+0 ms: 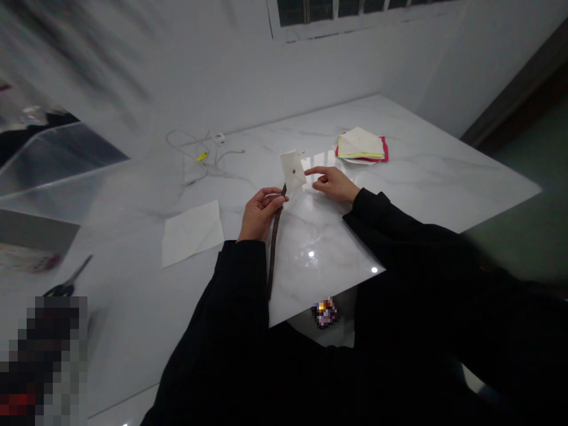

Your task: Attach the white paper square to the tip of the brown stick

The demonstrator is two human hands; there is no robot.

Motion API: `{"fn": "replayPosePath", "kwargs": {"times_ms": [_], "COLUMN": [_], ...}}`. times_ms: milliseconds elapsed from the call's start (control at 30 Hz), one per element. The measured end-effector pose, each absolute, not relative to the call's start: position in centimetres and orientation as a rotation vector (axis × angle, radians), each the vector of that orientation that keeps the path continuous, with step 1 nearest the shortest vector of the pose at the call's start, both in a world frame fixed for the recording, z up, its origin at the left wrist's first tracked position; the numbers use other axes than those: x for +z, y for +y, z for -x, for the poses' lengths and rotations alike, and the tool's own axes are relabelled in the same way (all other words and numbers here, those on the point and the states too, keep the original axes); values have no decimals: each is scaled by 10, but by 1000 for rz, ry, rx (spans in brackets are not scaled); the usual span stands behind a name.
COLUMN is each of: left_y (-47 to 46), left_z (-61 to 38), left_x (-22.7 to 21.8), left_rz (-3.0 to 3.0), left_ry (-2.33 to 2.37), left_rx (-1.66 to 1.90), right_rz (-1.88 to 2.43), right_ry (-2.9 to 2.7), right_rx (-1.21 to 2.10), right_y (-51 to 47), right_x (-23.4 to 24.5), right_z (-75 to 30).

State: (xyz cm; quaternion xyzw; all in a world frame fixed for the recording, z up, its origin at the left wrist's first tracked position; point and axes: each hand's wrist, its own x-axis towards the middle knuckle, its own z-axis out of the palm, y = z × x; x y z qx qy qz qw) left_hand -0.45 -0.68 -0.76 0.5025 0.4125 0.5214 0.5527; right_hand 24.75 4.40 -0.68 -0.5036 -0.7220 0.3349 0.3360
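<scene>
My left hand (262,214) pinches the upper part of a thin, dark brown stick (274,248), which slants down toward the table's front edge. At the top end of the stick is a small piece of white paper (290,163) with a brown dot near its middle. I cannot tell how the paper is fixed to the stick. My right hand (335,183) is just right of the paper, its index finger stretched out to the paper's right edge and the other fingers curled. Whether that fingertip touches the paper is unclear. Nothing shows in the right hand.
A creased white sheet (193,234) lies left of my left hand. Coloured papers (361,147) are stacked at the back right. A white cable (206,168) and a charger (219,138) lie near the wall. Scissors (71,281) are at the far left of the marble-patterned table (417,154).
</scene>
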Motion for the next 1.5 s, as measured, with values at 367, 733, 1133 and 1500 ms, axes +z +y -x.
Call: {"fn": "replayPosePath", "kwargs": {"times_ms": [367, 733, 1133, 1500], "left_y": [-7, -8, -8, -9], "left_z": [5, 5, 4, 4], "left_x": [-8, -6, -5, -3], "left_rz": [-1197, -1207, -1185, -1130], "left_ry": [988, 1015, 1008, 998], "left_rx": [1237, 1225, 1230, 1274], "right_rz": [1316, 1299, 1318, 1028], "right_ry": [-1862, -1813, -1774, -2177], "right_rx": [906, 944, 980, 1407], "right_y": [49, 49, 45, 39], "right_x": [-12, -14, -10, 5], "right_z": [-250, -250, -248, -251]}}
